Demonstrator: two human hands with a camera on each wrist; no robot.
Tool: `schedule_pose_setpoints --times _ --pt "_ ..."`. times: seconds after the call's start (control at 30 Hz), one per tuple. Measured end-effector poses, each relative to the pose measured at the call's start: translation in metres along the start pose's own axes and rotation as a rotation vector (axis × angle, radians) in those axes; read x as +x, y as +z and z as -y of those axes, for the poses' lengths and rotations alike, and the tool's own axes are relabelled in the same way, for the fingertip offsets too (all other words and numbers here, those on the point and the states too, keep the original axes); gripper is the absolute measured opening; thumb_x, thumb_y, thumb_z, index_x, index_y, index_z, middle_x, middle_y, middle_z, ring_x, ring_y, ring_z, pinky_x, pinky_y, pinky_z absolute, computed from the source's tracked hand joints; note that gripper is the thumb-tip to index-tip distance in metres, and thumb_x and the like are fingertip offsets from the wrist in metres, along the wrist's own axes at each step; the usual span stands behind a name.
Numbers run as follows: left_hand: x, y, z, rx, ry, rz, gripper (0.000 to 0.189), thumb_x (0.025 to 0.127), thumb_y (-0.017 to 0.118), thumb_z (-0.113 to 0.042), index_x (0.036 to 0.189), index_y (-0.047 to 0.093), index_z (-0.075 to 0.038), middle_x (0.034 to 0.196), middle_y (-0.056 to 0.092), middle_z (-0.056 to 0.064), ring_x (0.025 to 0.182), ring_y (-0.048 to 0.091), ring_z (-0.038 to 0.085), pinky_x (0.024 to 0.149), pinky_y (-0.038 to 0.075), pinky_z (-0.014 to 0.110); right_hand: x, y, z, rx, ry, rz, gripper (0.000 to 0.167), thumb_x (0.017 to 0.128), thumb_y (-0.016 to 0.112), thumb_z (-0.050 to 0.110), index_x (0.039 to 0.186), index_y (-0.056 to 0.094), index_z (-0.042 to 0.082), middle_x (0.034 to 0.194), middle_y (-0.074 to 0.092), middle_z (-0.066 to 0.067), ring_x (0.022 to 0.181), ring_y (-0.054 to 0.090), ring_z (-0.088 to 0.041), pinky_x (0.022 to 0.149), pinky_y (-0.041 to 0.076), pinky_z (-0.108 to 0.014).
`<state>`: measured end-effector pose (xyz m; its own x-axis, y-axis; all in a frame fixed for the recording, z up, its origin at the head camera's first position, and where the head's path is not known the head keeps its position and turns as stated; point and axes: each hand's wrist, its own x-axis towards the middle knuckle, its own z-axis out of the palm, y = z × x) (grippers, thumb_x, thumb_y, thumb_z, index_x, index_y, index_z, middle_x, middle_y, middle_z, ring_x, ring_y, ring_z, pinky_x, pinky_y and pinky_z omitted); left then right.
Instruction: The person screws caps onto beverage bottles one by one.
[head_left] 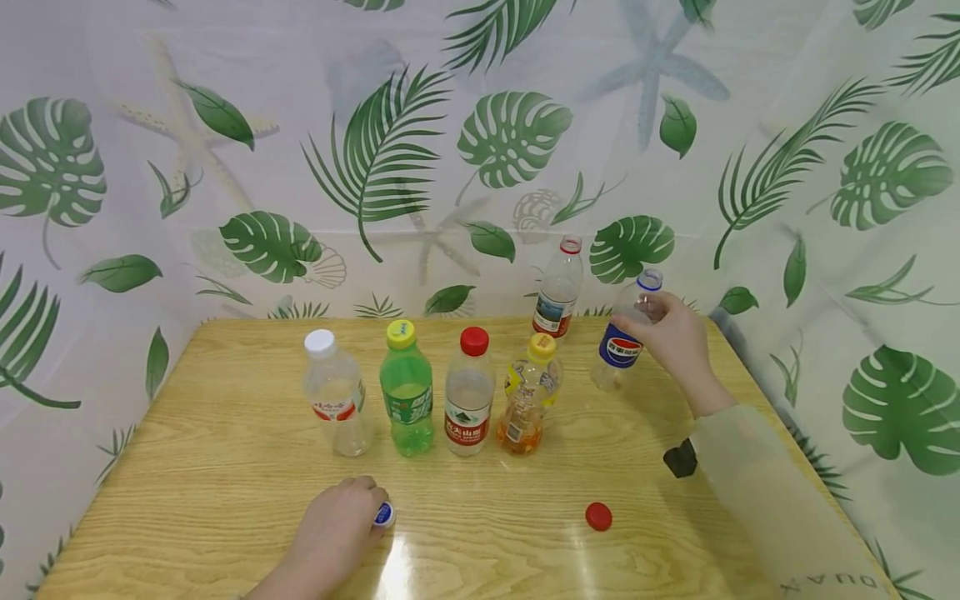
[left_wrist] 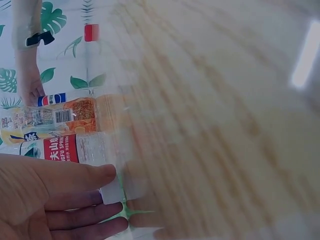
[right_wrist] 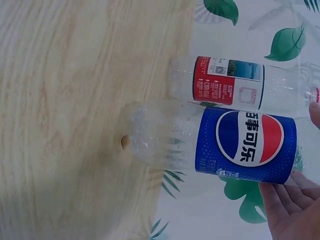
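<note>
My right hand (head_left: 675,333) grips the upper part of an uncapped clear Pepsi bottle (head_left: 621,346) with a blue label, at the table's back right. The bottle leans slightly; whether its base touches the table I cannot tell. In the right wrist view the Pepsi label (right_wrist: 247,145) faces the camera, fingers (right_wrist: 290,205) around the bottle's shoulder. Near the front, left of centre, my left hand (head_left: 333,521) pinches a white bottle cap (head_left: 384,514) with a blue top, low at the tabletop. Thumb and fingers hold that cap (left_wrist: 113,191) in the left wrist view.
Capped bottles stand in a row: clear with white cap (head_left: 341,404), green (head_left: 407,392), red-capped water (head_left: 469,396), yellow-capped orange drink (head_left: 528,396). Behind stands an uncapped red-labelled bottle (head_left: 558,292). A loose red cap (head_left: 598,517) lies front right on the wooden table (head_left: 202,467).
</note>
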<state>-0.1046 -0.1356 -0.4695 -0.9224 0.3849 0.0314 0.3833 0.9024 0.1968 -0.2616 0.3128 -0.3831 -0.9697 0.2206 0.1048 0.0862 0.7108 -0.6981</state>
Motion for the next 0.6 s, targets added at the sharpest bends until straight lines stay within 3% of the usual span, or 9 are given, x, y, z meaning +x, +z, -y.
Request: schedule_pose_setpoints --times 0.37,0.6 --pt "0.000 0.001 0.001 0.013 0.013 0.015 0.024 0.074 0.098 -0.017 0.078 0.075 -0.009 0.075 0.060 -0.003 0.071 0.063 0.016 0.063 0.056 0.033 -0.005 -0.029 0.027 0.002 -0.075 -0.061 0.071 0.094 0.079 0.050 0.140 0.059 -0.002 0.143 0.066 -0.024 0.135 0.058 -0.044 0.112 0.049 -0.060" --pt "0.001 0.002 0.001 -0.005 -0.001 0.010 0.024 0.075 0.096 -0.015 0.074 0.073 -0.010 0.073 0.058 -0.003 0.069 0.061 0.015 0.060 0.053 0.034 -0.018 -0.052 0.054 -0.036 -0.138 -0.085 0.072 0.094 0.078 0.052 0.140 0.059 -0.001 0.139 0.067 -0.025 0.127 0.061 -0.043 0.099 0.052 -0.053"
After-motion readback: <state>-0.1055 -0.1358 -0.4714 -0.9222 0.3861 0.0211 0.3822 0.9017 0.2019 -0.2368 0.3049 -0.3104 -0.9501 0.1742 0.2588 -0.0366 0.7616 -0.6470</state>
